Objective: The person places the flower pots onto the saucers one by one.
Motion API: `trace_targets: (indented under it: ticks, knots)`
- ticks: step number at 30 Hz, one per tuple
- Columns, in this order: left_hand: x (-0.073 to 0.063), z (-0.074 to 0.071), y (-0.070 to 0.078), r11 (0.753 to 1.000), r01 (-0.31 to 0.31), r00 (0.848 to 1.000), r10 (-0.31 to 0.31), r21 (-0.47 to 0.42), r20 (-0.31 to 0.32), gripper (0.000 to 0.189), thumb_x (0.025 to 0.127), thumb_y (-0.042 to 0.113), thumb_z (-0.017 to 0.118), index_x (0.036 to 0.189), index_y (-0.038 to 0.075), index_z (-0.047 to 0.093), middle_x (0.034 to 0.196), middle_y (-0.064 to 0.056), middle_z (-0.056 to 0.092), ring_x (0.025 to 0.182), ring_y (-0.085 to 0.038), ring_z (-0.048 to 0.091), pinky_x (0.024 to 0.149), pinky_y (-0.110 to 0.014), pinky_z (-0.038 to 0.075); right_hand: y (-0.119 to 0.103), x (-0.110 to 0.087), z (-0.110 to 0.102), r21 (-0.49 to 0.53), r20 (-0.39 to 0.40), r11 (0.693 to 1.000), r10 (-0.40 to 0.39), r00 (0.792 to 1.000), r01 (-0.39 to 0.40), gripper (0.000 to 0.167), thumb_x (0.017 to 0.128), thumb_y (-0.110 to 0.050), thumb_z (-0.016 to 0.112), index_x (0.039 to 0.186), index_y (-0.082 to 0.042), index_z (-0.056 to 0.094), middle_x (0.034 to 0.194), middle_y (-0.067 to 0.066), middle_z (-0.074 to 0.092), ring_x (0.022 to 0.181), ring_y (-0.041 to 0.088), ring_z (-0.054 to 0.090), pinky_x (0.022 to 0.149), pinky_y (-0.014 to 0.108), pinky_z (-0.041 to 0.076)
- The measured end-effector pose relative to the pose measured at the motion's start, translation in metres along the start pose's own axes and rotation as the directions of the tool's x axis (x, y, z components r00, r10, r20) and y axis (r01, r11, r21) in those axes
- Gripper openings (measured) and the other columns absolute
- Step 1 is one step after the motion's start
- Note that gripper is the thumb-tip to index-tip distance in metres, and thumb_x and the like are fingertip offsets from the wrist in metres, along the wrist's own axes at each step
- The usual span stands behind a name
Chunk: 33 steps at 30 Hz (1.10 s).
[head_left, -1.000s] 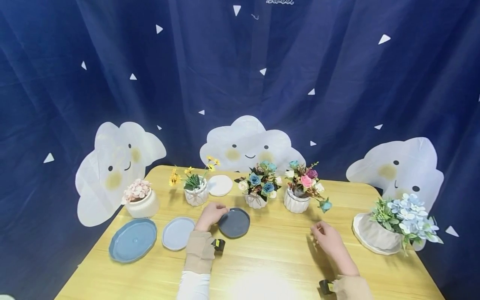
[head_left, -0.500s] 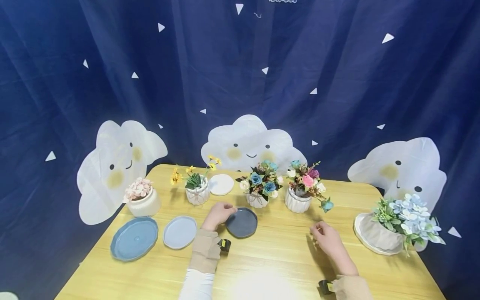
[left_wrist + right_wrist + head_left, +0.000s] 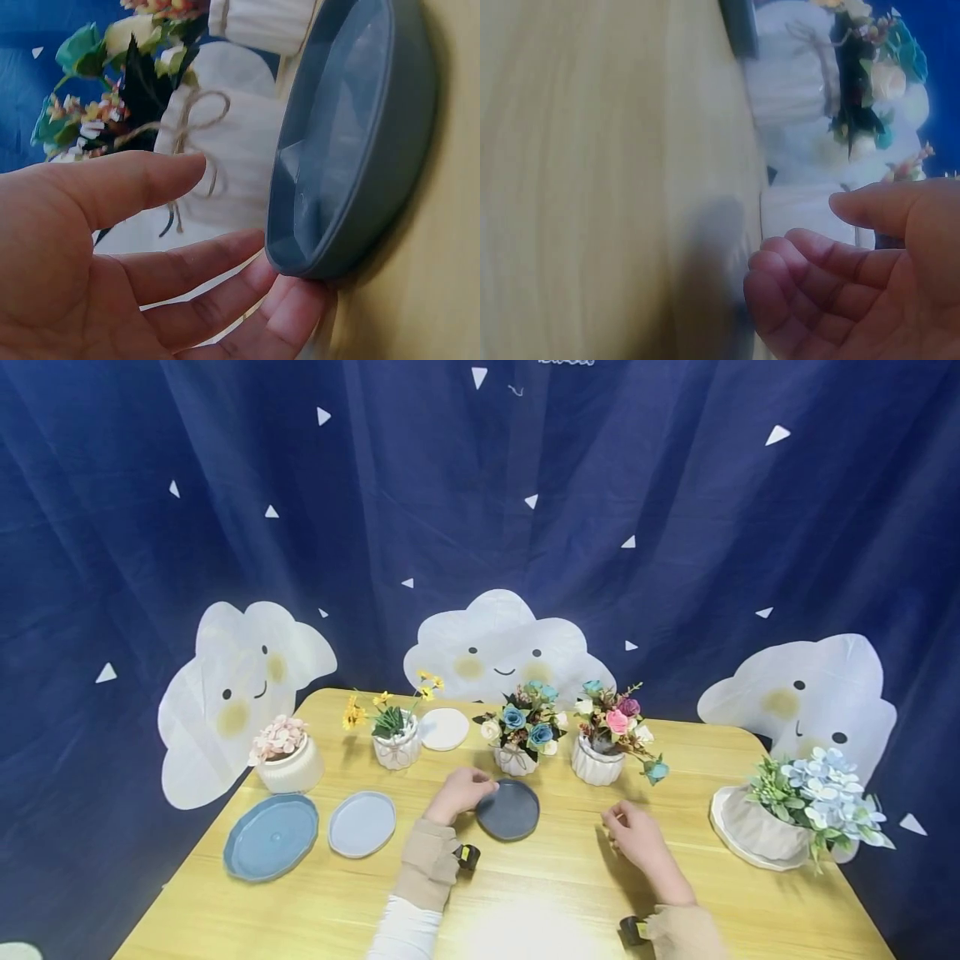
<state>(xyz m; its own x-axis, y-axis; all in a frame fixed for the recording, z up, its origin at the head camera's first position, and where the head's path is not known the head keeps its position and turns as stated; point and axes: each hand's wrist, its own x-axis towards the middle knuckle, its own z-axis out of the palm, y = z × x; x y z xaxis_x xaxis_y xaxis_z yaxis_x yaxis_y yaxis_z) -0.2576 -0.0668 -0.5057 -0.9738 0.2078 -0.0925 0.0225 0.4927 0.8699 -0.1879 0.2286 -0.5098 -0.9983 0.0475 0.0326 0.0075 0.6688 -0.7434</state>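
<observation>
A dark slate-blue shallow dish [image 3: 512, 812] lies on the wooden table in front of a white pot of blue roses [image 3: 517, 759]. My left hand [image 3: 462, 792] touches the dish's left side. In the left wrist view, the fingertips [image 3: 296, 304] press the outer wall of the dish, while the thumb stands off in the air, apart from its rim. My right hand [image 3: 637, 837] hovers low over the table, right of the dish, its fingers loosely bent with nothing in them. Closest to it is a white pot with pink and purple roses [image 3: 597, 762].
To the left lie a large blue plate [image 3: 272, 839] and a pale lilac plate [image 3: 362, 825]. Behind are pots of pink [image 3: 294, 770] and yellow flowers [image 3: 397, 745], and a white plate [image 3: 445, 729]. At right, a blue-flowered pot [image 3: 768, 831] stands on a white saucer [image 3: 723, 825].
The dark dish has slid to the right along the table, with my left hand following at its left side. My right hand has shifted slightly left. The pots and other plates keep their places.
</observation>
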Motion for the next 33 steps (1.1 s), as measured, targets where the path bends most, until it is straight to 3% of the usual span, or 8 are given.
trace_targets:
  ticks: [9, 20, 28, 33]
  knots:
    - [0.001, 0.020, 0.008, 0.999, -0.013, 0.999, 0.012, 0.031, 0.034, 0.036, 0.086, 0.016, 0.070, 0.111, -0.009, 0.064, 0.105, -0.020, 0.066, 0.087, -0.027, 0.064, 0.074, -0.036, 0.057, -0.010, 0.006, 0.017, 0.024, 0.034, 1.000, 0.003, 0.999, -0.004, 0.015, 0.096, -0.013, 0.058, 0.087, -0.001, 0.060, 0.062, 0.004, 0.057, 0.051, 0.015, 0.055, 0.048, 0.026, 0.045]
    - [-0.002, 0.045, 0.021, 0.995, -0.074, 0.992, 0.068, 0.064, 0.102, 0.033, 0.085, 0.017, 0.071, 0.109, -0.006, 0.067, 0.099, -0.015, 0.068, 0.078, -0.020, 0.064, 0.068, -0.029, 0.056, -0.010, 0.006, 0.025, -0.087, 0.026, 0.995, -0.052, 0.998, 0.054, 0.024, 0.094, -0.016, 0.061, 0.072, -0.007, 0.055, 0.057, -0.002, 0.050, 0.055, 0.014, 0.046, 0.054, 0.030, 0.041]
    - [-0.004, 0.057, 0.025, 0.998, -0.063, 0.988, 0.066, -0.021, 0.142, 0.031, 0.086, 0.013, 0.071, 0.109, -0.007, 0.067, 0.094, -0.011, 0.068, 0.073, -0.019, 0.063, 0.064, -0.027, 0.056, -0.010, 0.004, 0.024, -0.127, 0.042, 0.991, -0.041, 0.998, 0.046, 0.025, 0.090, -0.012, 0.063, 0.068, -0.007, 0.052, 0.059, -0.001, 0.048, 0.056, 0.016, 0.044, 0.050, 0.030, 0.039]
    - [-0.003, 0.059, 0.024, 0.997, -0.063, 0.987, 0.068, -0.033, 0.148, 0.035, 0.086, 0.014, 0.071, 0.113, -0.008, 0.065, 0.102, -0.015, 0.067, 0.075, -0.018, 0.064, 0.066, -0.027, 0.056, -0.009, 0.003, 0.021, -0.163, 0.043, 0.985, -0.042, 0.998, 0.049, 0.024, 0.088, -0.011, 0.064, 0.067, -0.007, 0.052, 0.059, 0.000, 0.048, 0.057, 0.017, 0.044, 0.051, 0.031, 0.038]
